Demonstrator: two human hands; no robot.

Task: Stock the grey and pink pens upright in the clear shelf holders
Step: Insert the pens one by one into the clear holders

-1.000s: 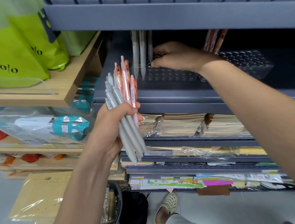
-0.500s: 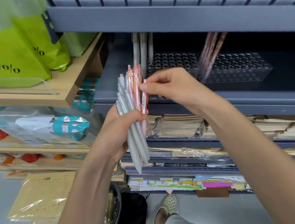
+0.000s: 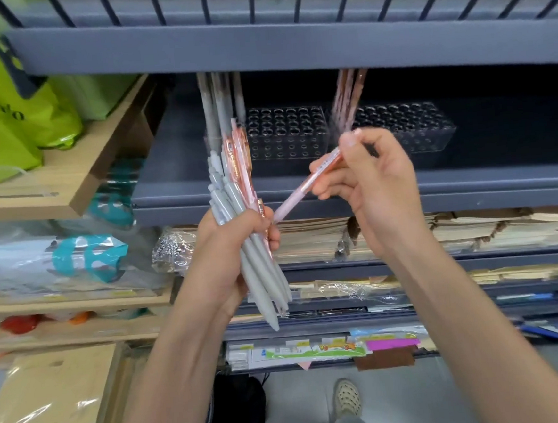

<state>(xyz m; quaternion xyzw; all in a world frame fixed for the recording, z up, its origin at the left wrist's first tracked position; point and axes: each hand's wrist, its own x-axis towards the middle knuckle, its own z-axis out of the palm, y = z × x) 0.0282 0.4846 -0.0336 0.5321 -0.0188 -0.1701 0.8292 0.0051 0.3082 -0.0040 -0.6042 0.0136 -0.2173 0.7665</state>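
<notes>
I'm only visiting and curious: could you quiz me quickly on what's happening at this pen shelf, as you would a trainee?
1. Multiple choice: what does the right hand pinch? A) a grey pen B) a single pink pen C) nothing
2. True or false: the left hand grips a bundle of pens, grey and pink together.
3. Fill in: the pens already standing in the right clear holder are ___ in colour.
Key: 1 B; 2 true; 3 pink.
</notes>
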